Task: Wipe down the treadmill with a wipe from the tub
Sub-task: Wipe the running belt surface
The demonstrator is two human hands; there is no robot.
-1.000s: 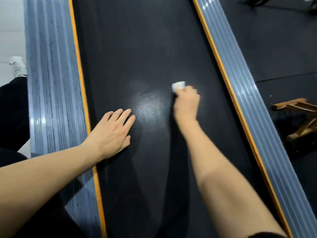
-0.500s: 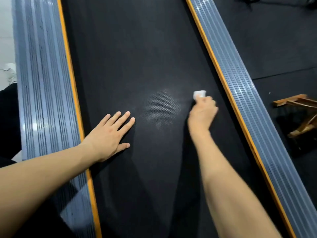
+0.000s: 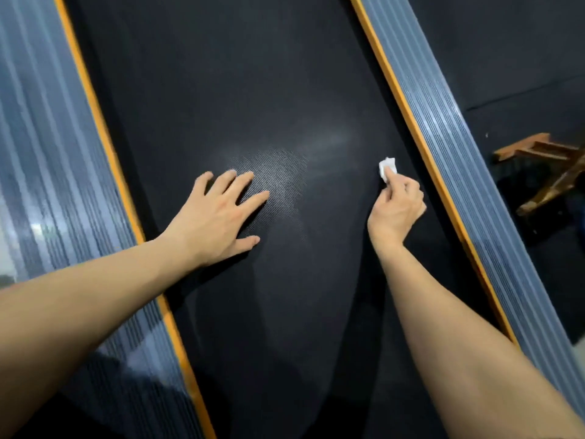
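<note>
On the treadmill belt (image 3: 240, 90), L hand (image 3: 218, 213) lies flat w/ fingers spread, palm down near its left orange edge, while R hand (image 3: 399, 204), closer to the right edge, pinches a small crumpled white wipe (image 3: 386, 167) in curled fingers against the belt.

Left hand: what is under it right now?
The left hand lies flat, fingers spread, on the black treadmill belt. Only belt shows around it; whatever is beneath the palm is covered. The wipe is in the right hand.
</note>
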